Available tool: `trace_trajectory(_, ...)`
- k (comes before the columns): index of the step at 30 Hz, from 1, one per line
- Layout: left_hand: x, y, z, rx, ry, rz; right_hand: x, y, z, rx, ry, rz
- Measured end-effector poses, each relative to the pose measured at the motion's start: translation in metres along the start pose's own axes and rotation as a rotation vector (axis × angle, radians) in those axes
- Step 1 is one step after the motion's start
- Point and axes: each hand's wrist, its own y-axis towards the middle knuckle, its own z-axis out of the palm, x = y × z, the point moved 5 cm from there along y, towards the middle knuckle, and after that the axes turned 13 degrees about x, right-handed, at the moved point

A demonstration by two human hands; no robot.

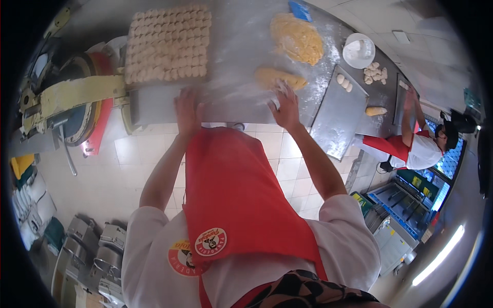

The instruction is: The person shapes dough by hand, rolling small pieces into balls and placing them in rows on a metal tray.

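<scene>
A metal worktable (236, 41) dusted with flour stretches in front of me. My left hand (189, 109) lies at its near edge, just below a tray packed with rows of small pale dough pieces (168, 43); its fingers look extended and hold nothing. My right hand (286, 104) is spread, thumb apart, with floury fingertips at the near side of a yellowish dough log (275, 78). Beyond that log sits a larger mound of yellow dough (298, 38), with a blue flat scraper-like piece (300, 10) at its far end.
Right of the dough stand a white bowl of flour (358, 51), several dough pieces (375, 73), a metal tray (336, 115) with dough balls and a small yellow roll (376, 111). A co-worker (411, 146) works at the right. A machine with a pale yellow arm (77, 95) stands left.
</scene>
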Motion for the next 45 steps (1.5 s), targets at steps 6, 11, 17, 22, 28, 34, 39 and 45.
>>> trace_trajectory(6, -0.120, 0.058, 0.040, 0.112, -0.303, 0.313, -0.102, -0.012, -0.024, 0.077, 0.402, 0.498)
trace_trajectory(11, -0.201, 0.142, 0.064, 0.376, -0.045, 0.337, -0.108, 0.026, -0.020, 0.145, 0.086, 0.223)
trace_trajectory(17, -0.192, 0.121, 0.067, 0.450, 0.009, 0.586, -0.070, -0.030, 0.022, 0.236, -0.202, 0.058)
trace_trajectory(22, -0.212, 0.087, 0.067, 0.558, 0.070, 0.423, -0.047, -0.043, 0.013, 0.369, -0.126, 0.085)
trace_trajectory(28, -0.195, 0.094, 0.072, 0.482, 0.272, 0.522, -0.059, -0.020, 0.026, 0.603, -0.098, 0.162)
trace_trajectory(34, -0.178, 0.097, 0.031, 0.351, 0.281, 0.354, -0.013, -0.024, 0.019, 0.114, -0.159, -0.012)
trace_trajectory(39, -0.174, 0.099, 0.049, 0.557, 0.201, 0.293, -0.015, 0.001, 0.045, 0.237, -0.123, 0.049)
trace_trajectory(45, -0.164, 0.083, 0.029, 0.551, 0.254, 0.198, -0.027, -0.008, 0.051, 0.334, -0.080, 0.171)
